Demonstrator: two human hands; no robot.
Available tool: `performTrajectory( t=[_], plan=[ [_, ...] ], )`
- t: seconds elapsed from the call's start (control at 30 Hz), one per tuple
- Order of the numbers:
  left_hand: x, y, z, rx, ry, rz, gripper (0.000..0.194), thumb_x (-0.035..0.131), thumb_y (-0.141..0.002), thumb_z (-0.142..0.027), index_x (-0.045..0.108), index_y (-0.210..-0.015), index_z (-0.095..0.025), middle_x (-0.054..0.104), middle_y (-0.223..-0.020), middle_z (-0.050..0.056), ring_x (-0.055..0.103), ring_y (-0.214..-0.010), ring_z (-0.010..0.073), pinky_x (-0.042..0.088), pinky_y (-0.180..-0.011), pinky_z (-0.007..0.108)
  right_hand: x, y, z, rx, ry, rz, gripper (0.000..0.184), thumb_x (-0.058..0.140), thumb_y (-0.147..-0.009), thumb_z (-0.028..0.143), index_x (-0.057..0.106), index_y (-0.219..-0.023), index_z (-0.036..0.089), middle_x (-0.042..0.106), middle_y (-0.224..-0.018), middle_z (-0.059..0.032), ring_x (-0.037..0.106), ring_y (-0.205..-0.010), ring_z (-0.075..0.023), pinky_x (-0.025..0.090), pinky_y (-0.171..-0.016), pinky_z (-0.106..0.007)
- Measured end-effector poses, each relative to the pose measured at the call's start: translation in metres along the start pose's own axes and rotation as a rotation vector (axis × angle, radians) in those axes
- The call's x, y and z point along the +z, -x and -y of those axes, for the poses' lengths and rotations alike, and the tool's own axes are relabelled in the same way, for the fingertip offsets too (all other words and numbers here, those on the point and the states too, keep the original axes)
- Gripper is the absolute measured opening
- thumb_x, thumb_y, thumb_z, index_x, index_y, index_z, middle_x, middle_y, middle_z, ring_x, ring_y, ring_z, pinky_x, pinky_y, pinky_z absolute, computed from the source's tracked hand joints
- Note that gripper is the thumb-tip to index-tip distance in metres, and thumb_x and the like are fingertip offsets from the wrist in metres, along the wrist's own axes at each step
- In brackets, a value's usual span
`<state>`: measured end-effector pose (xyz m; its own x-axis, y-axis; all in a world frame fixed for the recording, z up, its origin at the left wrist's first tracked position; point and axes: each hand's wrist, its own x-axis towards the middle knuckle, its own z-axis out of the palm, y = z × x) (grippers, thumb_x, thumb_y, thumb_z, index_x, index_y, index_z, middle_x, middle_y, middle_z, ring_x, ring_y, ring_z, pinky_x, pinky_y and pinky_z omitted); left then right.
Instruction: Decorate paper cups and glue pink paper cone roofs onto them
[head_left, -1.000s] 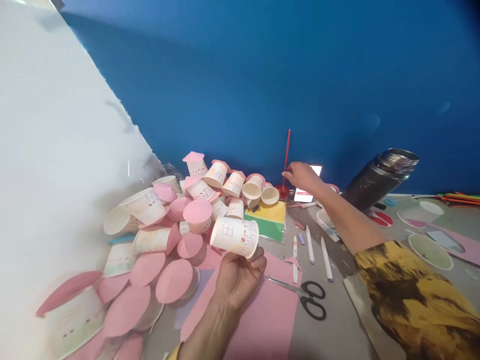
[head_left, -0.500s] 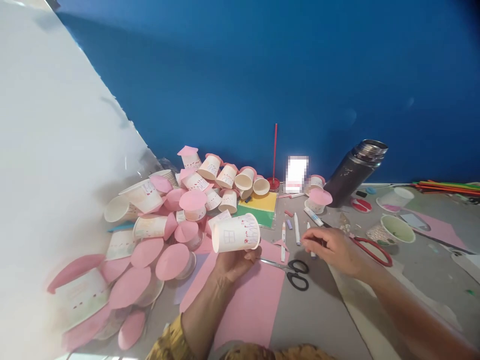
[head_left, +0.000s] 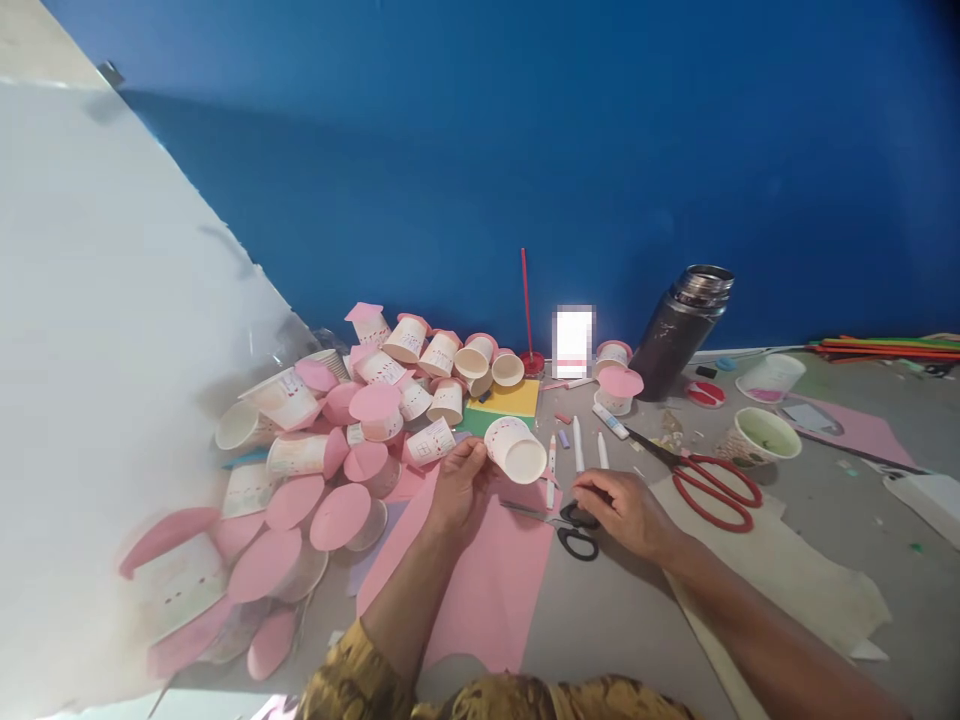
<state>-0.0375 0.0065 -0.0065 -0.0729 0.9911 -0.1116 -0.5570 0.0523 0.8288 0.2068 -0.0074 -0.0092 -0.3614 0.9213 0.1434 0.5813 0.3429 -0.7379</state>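
My left hand (head_left: 459, 487) grips a white paper cup (head_left: 514, 450) by its side, its open mouth turned toward me and to the right, above a pink paper sheet (head_left: 487, 580). My right hand (head_left: 624, 509) rests on the table with its fingers curled on the black handles of a pair of black-handled scissors (head_left: 559, 525) that lie beside the pink sheet. Three white markers (head_left: 577, 444) lie just beyond the scissors.
A heap of paper cups with pink paper caps (head_left: 352, 430) fills the left. A white board (head_left: 112, 350) leans at far left. A dark flask (head_left: 679, 330), red-handled scissors (head_left: 709, 482), a green-lined cup (head_left: 761, 436) and a red stick on a base (head_left: 527, 310) stand behind.
My right hand drew back from the far edge of the table and came down onto the black scissors. My left hand turned the cup so its mouth faces me.
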Motion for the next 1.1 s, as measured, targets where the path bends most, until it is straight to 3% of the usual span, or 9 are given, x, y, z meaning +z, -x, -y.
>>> performTrajectory(
  t=[0.2, 0.43, 0.57, 0.7, 0.83, 0.97, 1.1],
  plan=[
    [-0.001, 0.001, -0.001, 0.069, -0.198, -0.066, 0.017, 0.08, -0.081, -0.027, 0.072, -0.079, -0.013, 0.069, -0.068, 0.005, 0.062, -0.065, 0.0134, 0.049, -0.067, 0.023, 0.0, -0.001, -0.008, 0.004, -0.026, -0.086, 0.027, 0.048, -0.098, 0.036, 0.067, -0.083, 0.023, 0.074, -0.072, -0.0016, 0.071, -0.068, -0.0193, 0.048, -0.065, -0.029],
    [-0.001, -0.002, -0.006, 0.003, -0.171, -0.158, 0.018, 0.082, -0.077, -0.026, 0.07, -0.078, -0.012, 0.068, -0.065, 0.004, 0.062, -0.06, 0.0138, 0.051, -0.059, 0.023, 0.002, -0.004, -0.017, -0.02, 0.044, -0.087, 0.028, 0.047, -0.1, 0.036, 0.068, -0.085, 0.023, 0.073, -0.073, -0.0016, 0.068, -0.066, -0.0189, 0.047, -0.066, -0.029],
    [-0.005, -0.008, -0.004, -0.101, -0.051, -0.198, 0.019, 0.08, -0.079, -0.026, 0.067, -0.08, -0.013, 0.067, -0.064, 0.003, 0.061, -0.055, 0.0122, 0.051, -0.052, 0.022, 0.004, -0.003, -0.019, -0.081, 0.151, 0.018, 0.021, 0.054, -0.098, 0.035, 0.069, -0.089, 0.023, 0.075, -0.082, -0.0033, 0.068, -0.073, -0.0192, 0.046, -0.068, -0.029],
    [-0.006, -0.011, -0.004, -0.238, 0.08, -0.251, 0.01, 0.069, -0.088, -0.015, 0.063, -0.08, -0.012, 0.066, -0.066, 0.004, 0.063, -0.056, 0.0113, 0.053, -0.052, 0.02, 0.01, 0.001, -0.013, -0.174, 0.249, 0.165, 0.016, 0.065, -0.092, 0.036, 0.07, -0.099, 0.023, 0.073, -0.093, -0.0058, 0.067, -0.084, -0.0207, 0.045, -0.072, -0.029],
    [-0.007, -0.015, -0.004, -0.339, 0.163, -0.286, 0.014, 0.058, -0.094, -0.008, 0.061, -0.081, -0.012, 0.065, -0.066, 0.003, 0.063, -0.055, 0.0099, 0.053, -0.051, 0.018, 0.013, 0.002, -0.008, -0.161, 0.302, 0.263, 0.017, 0.067, -0.092, 0.034, 0.072, -0.105, 0.024, 0.072, -0.104, -0.0066, 0.066, -0.096, -0.0228, 0.046, -0.076, -0.03],
    [-0.005, -0.019, -0.006, -0.444, 0.212, -0.255, 0.02, 0.048, -0.1, -0.008, 0.061, -0.085, -0.01, 0.062, -0.065, 0.002, 0.059, -0.051, 0.0076, 0.052, -0.049, 0.017, 0.01, 0.001, -0.007, -0.169, 0.282, 0.308, 0.015, 0.067, -0.092, 0.031, 0.075, -0.104, 0.025, 0.073, -0.1, -0.0052, 0.067, -0.094, -0.0222, 0.045, -0.077, -0.031],
    [0.0, -0.02, -0.013, -0.485, 0.222, -0.203, 0.014, 0.05, -0.099, -0.008, 0.063, -0.094, -0.01, 0.065, -0.072, 0.004, 0.058, -0.052, 0.0075, 0.052, -0.049, 0.018, 0.009, 0.002, -0.007, -0.235, 0.238, 0.322, 0.011, 0.069, -0.091, 0.03, 0.076, -0.098, 0.026, 0.075, -0.098, -0.0038, 0.067, -0.094, -0.0218, 0.044, -0.076, -0.03]
  ],
)
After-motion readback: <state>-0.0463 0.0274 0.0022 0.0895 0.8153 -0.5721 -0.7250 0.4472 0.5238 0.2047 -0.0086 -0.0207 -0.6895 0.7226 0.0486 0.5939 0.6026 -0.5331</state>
